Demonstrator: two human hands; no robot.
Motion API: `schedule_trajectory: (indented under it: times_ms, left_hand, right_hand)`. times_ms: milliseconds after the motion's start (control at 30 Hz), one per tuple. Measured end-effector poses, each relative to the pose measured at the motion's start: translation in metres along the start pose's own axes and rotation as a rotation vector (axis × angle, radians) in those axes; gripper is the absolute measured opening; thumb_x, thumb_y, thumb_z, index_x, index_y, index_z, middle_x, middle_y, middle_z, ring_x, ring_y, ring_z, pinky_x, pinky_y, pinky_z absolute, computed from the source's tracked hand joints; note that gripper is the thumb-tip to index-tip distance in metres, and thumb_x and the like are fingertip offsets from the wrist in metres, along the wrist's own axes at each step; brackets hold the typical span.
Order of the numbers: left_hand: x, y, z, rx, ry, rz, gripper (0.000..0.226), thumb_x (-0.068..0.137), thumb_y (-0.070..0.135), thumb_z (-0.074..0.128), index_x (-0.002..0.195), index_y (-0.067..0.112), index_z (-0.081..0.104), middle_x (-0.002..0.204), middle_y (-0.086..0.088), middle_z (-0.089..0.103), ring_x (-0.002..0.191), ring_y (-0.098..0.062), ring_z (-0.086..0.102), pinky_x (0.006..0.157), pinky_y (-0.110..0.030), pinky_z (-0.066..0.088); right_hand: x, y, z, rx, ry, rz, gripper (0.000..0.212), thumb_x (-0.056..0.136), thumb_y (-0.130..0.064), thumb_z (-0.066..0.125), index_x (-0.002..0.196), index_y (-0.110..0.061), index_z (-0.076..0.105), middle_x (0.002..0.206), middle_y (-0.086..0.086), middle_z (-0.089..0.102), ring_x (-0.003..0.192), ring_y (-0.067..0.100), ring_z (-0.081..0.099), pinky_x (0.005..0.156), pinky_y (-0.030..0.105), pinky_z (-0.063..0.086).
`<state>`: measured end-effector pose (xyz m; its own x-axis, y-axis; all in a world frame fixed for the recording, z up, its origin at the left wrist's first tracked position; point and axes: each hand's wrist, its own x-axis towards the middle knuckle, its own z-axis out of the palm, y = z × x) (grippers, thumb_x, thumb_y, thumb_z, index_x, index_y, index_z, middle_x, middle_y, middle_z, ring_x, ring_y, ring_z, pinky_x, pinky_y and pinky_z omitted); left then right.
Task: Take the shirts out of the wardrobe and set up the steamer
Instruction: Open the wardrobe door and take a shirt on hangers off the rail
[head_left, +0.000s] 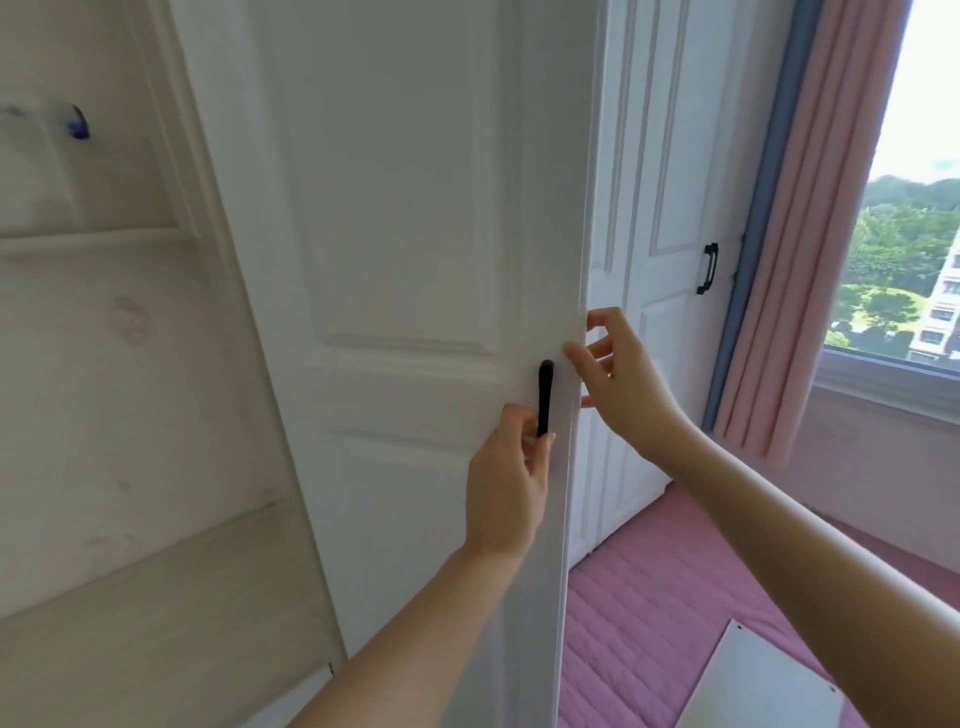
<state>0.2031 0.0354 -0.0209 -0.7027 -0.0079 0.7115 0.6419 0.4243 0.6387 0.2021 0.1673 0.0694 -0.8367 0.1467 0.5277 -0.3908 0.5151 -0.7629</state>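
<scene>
Left hand (506, 483) curled around black handle (545, 397) near wardrobe door (405, 234) edge; right hand (621, 379) loose, fingers spread, fingertips touching that edge.

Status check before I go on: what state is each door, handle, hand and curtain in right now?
Near wardrobe door: swung open, its edge toward the camera.
Black handle on it: gripped at its lower end.
Left hand: fingers curled round that handle.
Right hand: fingers spread, touching the door's edge.
Far wardrobe door: looks shut, its handle untouched.
Pink curtain: drawn aside, window uncovered.
</scene>
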Motion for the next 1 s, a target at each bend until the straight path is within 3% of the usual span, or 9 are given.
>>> schedule_trajectory:
  times_ms: [133,367,433,533,667,767,900,1000]
  left_hand:
    - [-0.029,0.014,-0.031,0.048,0.019,0.036,0.015,0.093,0.022,0.061,0.086,0.024,0.047,0.076,0.006,0.062,0.068,-0.009,0.06,0.06,-0.023,0.05]
    - [-0.072,0.033,-0.093,0.022,0.078,-0.013,0.009,0.092,0.018,0.062,0.1,0.017,0.057,0.087,0.01,0.067,0.074,-0.006,0.064,0.067,-0.01,0.048]
    - [-0.083,0.036,-0.11,0.02,0.092,-0.035,0.011,0.093,0.019,0.061,0.103,0.018,0.058,0.09,0.012,0.066,0.075,-0.004,0.064,0.068,-0.011,0.048]
    - [-0.098,0.041,-0.132,0.063,0.082,-0.047,0.031,0.095,0.028,0.057,0.126,0.025,0.054,0.103,0.015,0.065,0.085,-0.003,0.063,0.072,-0.014,0.051]
    - [-0.119,0.047,-0.159,0.132,0.1,-0.06,0.056,0.094,0.04,0.054,0.145,0.033,0.033,0.132,0.02,0.05,0.116,0.002,0.05,0.088,-0.01,0.044]
    - [-0.129,0.048,-0.174,0.105,0.115,-0.086,0.067,0.093,0.034,0.058,0.15,0.029,0.022,0.146,0.017,0.039,0.131,0.002,0.04,0.101,-0.021,0.044]
    - [-0.137,0.042,-0.193,0.065,0.149,-0.111,0.072,0.093,0.032,0.057,0.152,0.029,0.016,0.145,0.016,0.043,0.128,-0.004,0.048,0.097,-0.034,0.051]
    - [-0.142,0.04,-0.2,0.091,0.122,-0.111,0.076,0.091,0.038,0.056,0.152,0.034,0.011,0.144,0.018,0.042,0.123,-0.006,0.053,0.091,-0.038,0.054]
  right_hand:
    - [-0.038,-0.022,0.005,-0.008,0.021,-0.023,0.021,0.095,-0.034,0.054,0.113,-0.027,0.044,0.087,0.002,0.061,0.076,0.023,0.065,0.067,0.051,0.058]
    - [-0.094,-0.074,0.013,0.089,-0.046,0.017,0.024,0.091,-0.029,0.063,0.11,-0.022,0.05,0.088,0.003,0.061,0.078,0.025,0.066,0.062,0.046,0.06]
    - [-0.104,-0.089,0.013,0.178,-0.114,0.072,0.026,0.088,-0.027,0.068,0.11,-0.022,0.055,0.092,0.006,0.063,0.084,0.025,0.067,0.062,0.042,0.062]
    - [-0.117,-0.108,0.018,0.26,-0.287,0.064,0.032,0.088,-0.022,0.068,0.118,-0.025,0.057,0.094,0.005,0.065,0.087,0.02,0.068,0.069,0.045,0.061]
    - [-0.127,-0.134,0.038,0.267,-0.468,0.007,0.041,0.091,-0.019,0.063,0.129,-0.03,0.05,0.109,-0.001,0.064,0.093,0.016,0.069,0.073,0.044,0.061]
    - [-0.133,-0.147,0.053,0.29,-0.571,-0.005,0.054,0.091,-0.019,0.063,0.138,-0.038,0.042,0.115,-0.007,0.063,0.095,0.012,0.069,0.074,0.042,0.061]
    - [-0.141,-0.155,0.075,0.255,-0.591,-0.053,0.064,0.092,-0.024,0.062,0.143,-0.046,0.03,0.132,-0.003,0.055,0.102,0.017,0.067,0.076,0.047,0.06]
    - [-0.144,-0.156,0.081,0.236,-0.565,-0.076,0.064,0.093,-0.022,0.06,0.143,-0.048,0.028,0.134,-0.003,0.054,0.097,0.016,0.069,0.075,0.045,0.061]
